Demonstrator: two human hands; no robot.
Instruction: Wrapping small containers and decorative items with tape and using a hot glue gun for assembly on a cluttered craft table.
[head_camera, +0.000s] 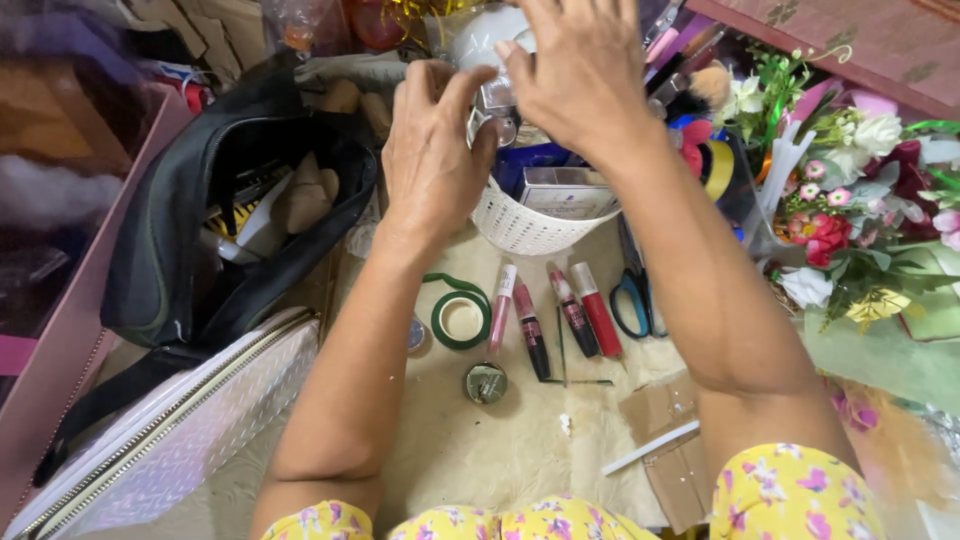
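Black fabric dominates the left: an unzipped bag (215, 235) gapes beside a quilted silver case (170, 425), with a bouquet of artificial flowers (860, 215) crowding the right edge. Between them, on the pale furry covering (470, 450) that carries everything, stands a white perforated basket (525, 228) packed with small boxes. Both hands are raised over its rim. The left hand (432, 150) has its fingers curled closed around one side of a small clear, shiny object (495, 100), and the right hand (580, 75) pinches the other side from above (what exactly the object is cannot be made out behind the knuckles). In front of the basket lie blue-handled scissors (632, 295), a row of lip-gloss tubes (555, 310), a roll of green tape (460, 318) and a small round compact (486, 382).

The risk I see is a slip: the object looks smooth and is held only at its edges, so a loosened pinch would likely drop it into the crowded basket. A forearm sweeping low could also scatter the tubes or nudge the scissors.
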